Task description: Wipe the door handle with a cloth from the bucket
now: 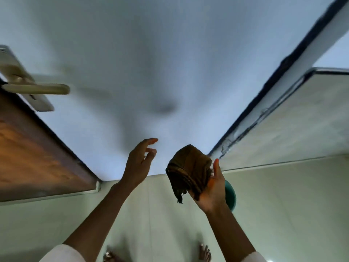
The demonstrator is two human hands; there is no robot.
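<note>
At far left, a pale lever door handle [37,89] juts from its plate on the white door [170,53], the plate's top cut off by the frame edge and blurred; below it runs the brown wooden door edge [34,154]. The left hand [138,163] is raised toward the door, empty, fingers loosely spread, well apart from the handle. Just beside it, the right hand [212,188] cradles a bunched brown cloth [188,171], fingers mostly hidden behind the folds. A green bucket [230,195] shows only as a sliver behind that wrist. Bare feet at the bottom edge are blurred.
</note>
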